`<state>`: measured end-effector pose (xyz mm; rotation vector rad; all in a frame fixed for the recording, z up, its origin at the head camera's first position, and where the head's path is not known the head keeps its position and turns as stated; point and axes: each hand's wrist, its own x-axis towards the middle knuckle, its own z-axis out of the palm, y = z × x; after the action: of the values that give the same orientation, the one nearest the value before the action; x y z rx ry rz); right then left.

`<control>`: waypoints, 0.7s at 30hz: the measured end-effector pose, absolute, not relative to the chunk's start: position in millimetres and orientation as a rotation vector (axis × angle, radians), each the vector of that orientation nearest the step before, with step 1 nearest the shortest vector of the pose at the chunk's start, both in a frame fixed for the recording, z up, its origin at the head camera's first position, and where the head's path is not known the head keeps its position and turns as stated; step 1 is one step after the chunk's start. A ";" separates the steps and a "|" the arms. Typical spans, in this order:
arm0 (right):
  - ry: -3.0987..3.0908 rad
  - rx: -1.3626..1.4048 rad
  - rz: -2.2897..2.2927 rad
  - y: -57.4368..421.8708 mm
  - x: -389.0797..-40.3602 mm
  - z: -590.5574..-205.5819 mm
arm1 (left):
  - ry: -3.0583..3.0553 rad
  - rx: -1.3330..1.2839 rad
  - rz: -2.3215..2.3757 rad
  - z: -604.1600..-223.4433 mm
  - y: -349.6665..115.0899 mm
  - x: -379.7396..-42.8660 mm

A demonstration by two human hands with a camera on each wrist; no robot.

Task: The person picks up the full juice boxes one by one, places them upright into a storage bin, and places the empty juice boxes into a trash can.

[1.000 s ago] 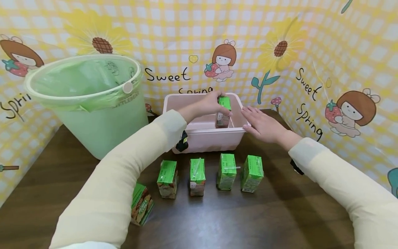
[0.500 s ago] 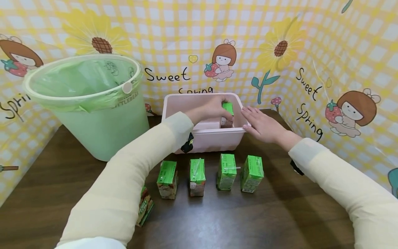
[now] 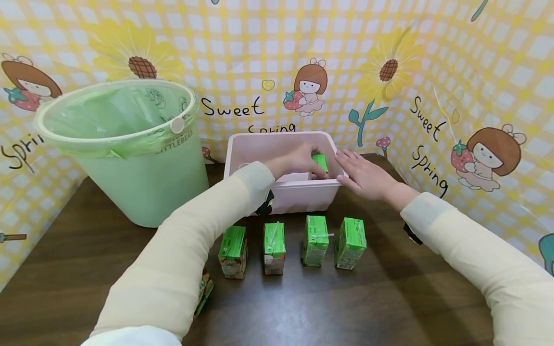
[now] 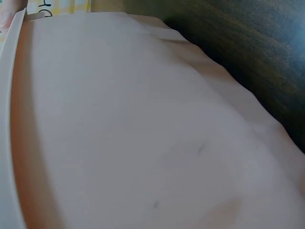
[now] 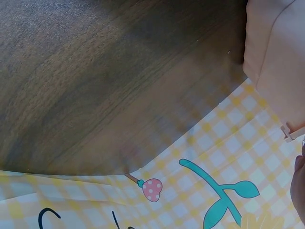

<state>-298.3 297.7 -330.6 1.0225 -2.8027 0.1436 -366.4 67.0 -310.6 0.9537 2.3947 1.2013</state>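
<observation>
My left hand (image 3: 299, 161) reaches over the front of a pink plastic bin (image 3: 303, 198) and grips a green-topped drink carton (image 3: 320, 161) inside it, near the right end. The bin's front rim and my fingers hide the carton's lower part. My right hand (image 3: 368, 175) lies with straight fingers against the bin's right rim. The bin's outer wall (image 4: 124, 119) fills most of the left wrist view. In the right wrist view, a corner of the bin (image 5: 274, 62) shows at the upper right.
In front of the bin several drink cartons (image 3: 274, 250) stand in a row on the dark wooden table (image 3: 311, 307). The leftmost carton (image 3: 205, 293) is mostly behind my left sleeve. A tall green bucket (image 3: 147, 187) with a bag liner stands at the left. Patterned cloth (image 3: 233, 57) surrounds the table.
My left hand has moved right and lower into the bin with the carton. My left forearm covers more of the leftmost carton. My right hand has stayed at the bin's rim.
</observation>
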 end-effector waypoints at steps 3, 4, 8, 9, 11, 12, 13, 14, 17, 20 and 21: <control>-2.800 1.023 0.145 298.1 -298.1 -330.6 | 2.387 0.952 1.200 -312.4 68.1 -367.7; -2.801 1.022 0.146 298.2 -298.3 -330.7 | 2.387 0.943 1.197 -312.8 68.3 -367.6; -2.809 1.018 0.144 297.4 -298.5 -330.7 | 2.393 0.922 1.173 -314.7 68.4 -366.8; -2.813 1.017 0.143 297.1 -298.4 -330.6 | 2.398 0.918 1.164 -315.0 68.3 -366.3; -2.817 1.016 0.141 296.4 -297.8 -330.2 | 2.399 0.924 1.156 -315.9 68.2 -365.9; -2.819 1.016 0.145 296.2 -297.5 -329.9 | 2.401 0.926 1.152 -316.4 68.3 -366.0; -2.818 1.018 0.148 296.0 -297.3 -329.6 | 2.406 0.929 1.146 -316.7 68.3 -366.0; -2.817 1.019 0.148 295.8 -297.1 -329.4 | 2.411 0.932 1.140 -317.0 68.4 -365.9; -2.817 1.019 0.145 296.4 -296.8 -329.1 | 2.429 0.945 1.118 -317.9 69.0 -366.4; -2.814 1.021 0.137 297.1 -297.1 -329.4 | 2.445 0.968 1.084 -318.5 70.0 -367.0; -2.814 1.022 0.138 297.4 -297.3 -329.4 | 2.451 0.975 1.074 -318.8 70.3 -367.3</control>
<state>-297.3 297.4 -329.4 1.0216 -2.8135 0.1382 -367.3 70.3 -318.8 0.9753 2.4509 1.0735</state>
